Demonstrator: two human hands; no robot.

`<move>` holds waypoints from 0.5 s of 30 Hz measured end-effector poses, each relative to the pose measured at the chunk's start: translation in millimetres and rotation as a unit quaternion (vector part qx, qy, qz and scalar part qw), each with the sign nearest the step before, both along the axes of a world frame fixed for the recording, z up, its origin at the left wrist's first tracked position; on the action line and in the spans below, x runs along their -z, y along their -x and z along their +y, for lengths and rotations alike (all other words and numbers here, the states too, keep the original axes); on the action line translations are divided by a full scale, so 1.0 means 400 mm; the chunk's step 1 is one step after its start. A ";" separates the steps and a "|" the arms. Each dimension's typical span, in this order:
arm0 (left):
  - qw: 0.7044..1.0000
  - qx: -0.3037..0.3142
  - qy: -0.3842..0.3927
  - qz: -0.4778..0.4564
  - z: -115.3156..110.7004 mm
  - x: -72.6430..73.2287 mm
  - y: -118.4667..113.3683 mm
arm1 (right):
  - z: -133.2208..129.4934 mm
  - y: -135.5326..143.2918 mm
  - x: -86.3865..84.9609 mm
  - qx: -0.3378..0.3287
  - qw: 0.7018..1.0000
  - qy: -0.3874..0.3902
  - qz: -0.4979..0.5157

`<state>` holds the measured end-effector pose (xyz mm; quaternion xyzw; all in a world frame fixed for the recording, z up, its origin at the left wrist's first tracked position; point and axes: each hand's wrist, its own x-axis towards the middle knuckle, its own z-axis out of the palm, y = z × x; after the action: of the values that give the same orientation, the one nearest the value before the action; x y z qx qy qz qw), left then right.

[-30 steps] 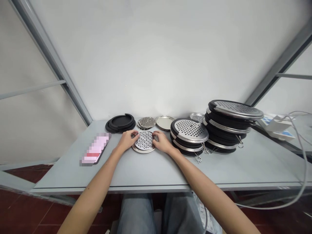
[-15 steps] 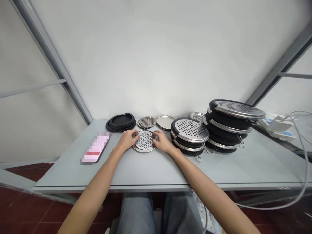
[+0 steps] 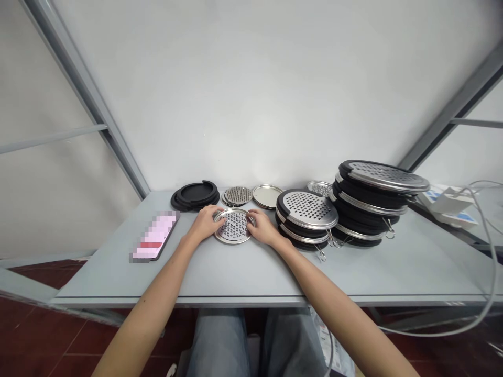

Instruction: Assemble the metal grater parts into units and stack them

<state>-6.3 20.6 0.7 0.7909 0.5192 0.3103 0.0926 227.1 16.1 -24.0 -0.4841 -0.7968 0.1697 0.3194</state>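
Nearest are the person's two denim-clad legs [image 3: 219,343], under the front edge of a pale grey counter [image 3: 236,277], with dark red floor tiles [image 3: 51,343] below. Both bare forearms reach in over that edge.

Left of the arms, a phone [image 3: 155,238] lies flat, its screen blurred into pink blocks with a red band. Between the arms, a round metal tray [image 3: 232,242] rests on the counter, and a perforated metal disc [image 3: 234,226] lies within its rim. The left hand [image 3: 207,222] grasps the tray at its left side, fingers curled round the rim and thumb on the edge of the disc. The right hand [image 3: 260,225] grasps the opposite side in the same way.

Just beside the right hand stands a short stack [image 3: 306,209] of black and silver round units, perforated on top, with wire clasps hanging at the front. A taller, leaning stack [image 3: 367,209] of similar units stands to its right.

Farther back, from left to right, are a pile of black round pieces [image 3: 195,195], a few overlapping perforated plates [image 3: 238,195], a plain metal lid [image 3: 268,196] and another perforated plate [image 3: 320,187], partly hidden behind the short stack. At far right sits a white box [image 3: 451,201] near a looping cable [image 3: 493,272]. A pale wall [image 3: 251,94] closes the view.
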 end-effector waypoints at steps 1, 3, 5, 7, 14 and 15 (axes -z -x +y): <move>1.000 0.006 0.003 0.006 0.000 0.000 0.001 | -0.001 0.000 0.000 0.003 1.000 0.000 0.001; 1.000 0.020 0.019 0.015 0.000 0.001 0.005 | -0.002 0.000 -0.002 0.007 1.000 -0.001 0.001; 0.998 0.031 0.040 0.024 -0.001 0.001 0.009 | -0.004 0.000 -0.004 0.010 1.000 0.000 0.001; 0.997 0.043 0.060 0.037 -0.003 0.000 0.014 | -0.006 0.000 -0.006 0.014 1.000 -0.001 0.003; 0.993 0.068 0.091 0.032 -0.009 -0.005 0.024 | -0.009 0.000 -0.008 0.035 0.999 -0.005 0.026; 0.993 0.068 0.090 0.030 -0.009 -0.005 0.023 | -0.009 0.000 -0.008 0.037 0.999 -0.004 0.029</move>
<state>-15.6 16.9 2.7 0.8218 0.4927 0.2315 0.1682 226.9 12.5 -20.7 -0.5071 -0.7693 0.1683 0.3503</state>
